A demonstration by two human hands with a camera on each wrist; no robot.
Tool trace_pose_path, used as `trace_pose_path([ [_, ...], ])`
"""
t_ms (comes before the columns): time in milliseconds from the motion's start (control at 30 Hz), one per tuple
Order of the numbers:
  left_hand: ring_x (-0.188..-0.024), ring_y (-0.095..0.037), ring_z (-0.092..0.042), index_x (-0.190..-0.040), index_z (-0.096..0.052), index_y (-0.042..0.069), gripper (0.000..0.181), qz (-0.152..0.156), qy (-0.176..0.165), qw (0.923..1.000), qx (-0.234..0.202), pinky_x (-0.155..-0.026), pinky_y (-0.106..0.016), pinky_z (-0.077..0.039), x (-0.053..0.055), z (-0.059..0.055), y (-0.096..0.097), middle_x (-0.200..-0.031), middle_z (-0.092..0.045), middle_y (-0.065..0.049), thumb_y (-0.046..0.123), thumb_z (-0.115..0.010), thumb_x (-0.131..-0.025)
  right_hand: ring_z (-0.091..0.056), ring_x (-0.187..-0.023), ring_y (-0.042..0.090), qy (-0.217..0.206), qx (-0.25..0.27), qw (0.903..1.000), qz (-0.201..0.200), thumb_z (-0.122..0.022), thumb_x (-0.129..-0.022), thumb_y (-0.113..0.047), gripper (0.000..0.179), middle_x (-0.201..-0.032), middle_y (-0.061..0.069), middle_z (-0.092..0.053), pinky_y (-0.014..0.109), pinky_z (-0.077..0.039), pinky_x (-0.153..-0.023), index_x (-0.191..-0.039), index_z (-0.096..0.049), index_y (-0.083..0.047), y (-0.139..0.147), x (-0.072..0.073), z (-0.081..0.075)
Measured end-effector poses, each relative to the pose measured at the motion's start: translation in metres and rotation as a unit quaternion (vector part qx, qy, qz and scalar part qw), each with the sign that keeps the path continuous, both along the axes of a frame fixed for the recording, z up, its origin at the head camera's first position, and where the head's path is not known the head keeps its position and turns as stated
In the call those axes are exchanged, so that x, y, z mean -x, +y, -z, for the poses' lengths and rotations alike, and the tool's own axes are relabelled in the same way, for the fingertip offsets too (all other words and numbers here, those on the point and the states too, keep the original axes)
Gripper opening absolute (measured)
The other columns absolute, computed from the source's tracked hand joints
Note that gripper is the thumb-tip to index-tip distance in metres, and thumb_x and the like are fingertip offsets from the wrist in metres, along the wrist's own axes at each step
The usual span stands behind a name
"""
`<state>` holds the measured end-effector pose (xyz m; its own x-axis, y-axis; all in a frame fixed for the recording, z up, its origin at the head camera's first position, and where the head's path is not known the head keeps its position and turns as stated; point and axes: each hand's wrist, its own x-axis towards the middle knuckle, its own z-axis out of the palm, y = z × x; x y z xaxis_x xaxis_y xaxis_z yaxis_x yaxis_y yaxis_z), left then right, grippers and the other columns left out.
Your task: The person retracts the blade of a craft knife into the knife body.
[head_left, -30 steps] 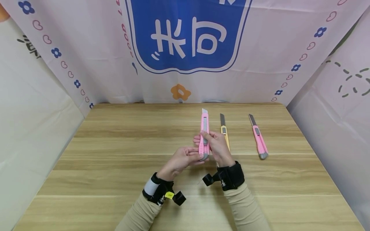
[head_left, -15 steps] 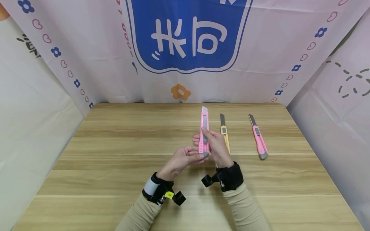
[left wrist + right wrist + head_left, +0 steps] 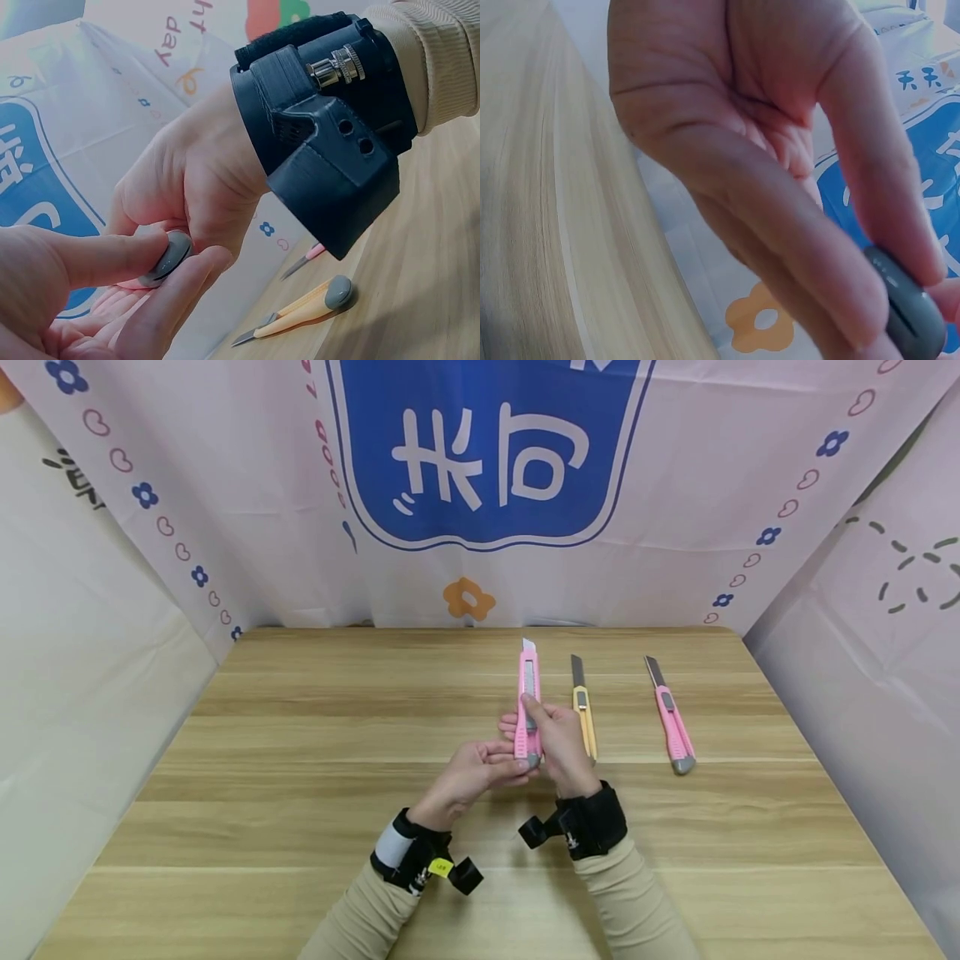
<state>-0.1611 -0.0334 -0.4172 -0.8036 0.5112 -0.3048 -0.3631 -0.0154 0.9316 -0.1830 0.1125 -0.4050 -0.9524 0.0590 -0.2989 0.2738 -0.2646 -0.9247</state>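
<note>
In the head view a pink utility knife is held up over the table, its short blade end pointing away from me. My left hand pinches its grey end between thumb and fingers. From the right, my right hand grips the handle, thumb on the front. The left wrist view shows the grey end held in the left fingers, with the right hand behind it. Only the grey end of the knife shows in the right wrist view; fingers hide the remainder.
A yellow utility knife lies just right of the right hand, blade out. Farther right rests another pink utility knife, blade extended. The wooden table ends at a printed curtain, with cloth on both sides.
The held knife rises a little, then settles slightly lower and to the left. My right hand and wrist shift slightly left, uncovering more of the yellow knife. My left hand stays nearly still.
</note>
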Motion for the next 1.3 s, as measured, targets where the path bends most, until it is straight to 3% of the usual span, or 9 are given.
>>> trace_pose_path([
  [333, -0.092, -0.008, -0.072, -0.128, -0.053, -0.009, 0.037, 0.004, -0.004, 1.0, -0.005, -0.089, -0.022, -0.06, -0.0013, -0.0005, -0.0009, -0.122, -0.066, -0.024, 0.0, -0.058, -0.093, -0.075, -0.071, 0.013, -0.002, -0.013, 0.9998, -0.016, -0.055, -0.099, -0.023, 0.038, -0.079, 0.007, -0.077, 0.038, -0.063, -0.08, -0.123, -0.059, 0.006, 0.0033, -0.0013, -0.0015],
  [633, -0.089, -0.006, -0.071, -0.128, -0.053, -0.01, 0.038, 0.002, -0.01, 0.9999, -0.008, -0.088, -0.02, -0.06, -0.0016, -0.0017, -0.0008, -0.123, -0.065, -0.024, 0.0, -0.057, -0.093, -0.074, -0.072, 0.014, 0.012, -0.006, 0.9998, -0.016, -0.056, -0.098, -0.02, 0.038, -0.084, 0.011, -0.077, 0.035, -0.064, -0.078, -0.124, -0.058, 0.009, 0.003, -0.0023, -0.0003],
  [1067, -0.092, -0.007, -0.071, -0.127, -0.054, -0.01, 0.035, 0.009, 0.0, 1.0, -0.001, -0.086, -0.019, -0.06, -0.0008, -0.0013, -0.0016, -0.121, -0.067, -0.023, 0.001, -0.056, -0.094, -0.074, -0.074, 0.012, 0.01, -0.001, 0.9994, -0.033, -0.055, -0.098, -0.022, 0.04, -0.083, 0.006, -0.077, 0.031, -0.064, -0.077, -0.126, -0.056, 0.008, 0.004, -0.003, -0.0016],
  [1300, -0.092, -0.008, -0.072, -0.127, -0.056, -0.007, 0.035, 0.004, -0.012, 0.9999, -0.004, -0.087, -0.019, -0.06, -0.0005, -0.0018, -0.0026, -0.119, -0.068, -0.02, 0.002, -0.057, -0.093, -0.074, -0.075, 0.012, 0.021, 0.002, 0.9989, -0.041, -0.056, -0.098, -0.018, 0.039, -0.082, 0.004, -0.077, 0.031, -0.064, -0.08, -0.125, -0.056, 0.009, 0.0047, -0.0034, -0.0025],
])
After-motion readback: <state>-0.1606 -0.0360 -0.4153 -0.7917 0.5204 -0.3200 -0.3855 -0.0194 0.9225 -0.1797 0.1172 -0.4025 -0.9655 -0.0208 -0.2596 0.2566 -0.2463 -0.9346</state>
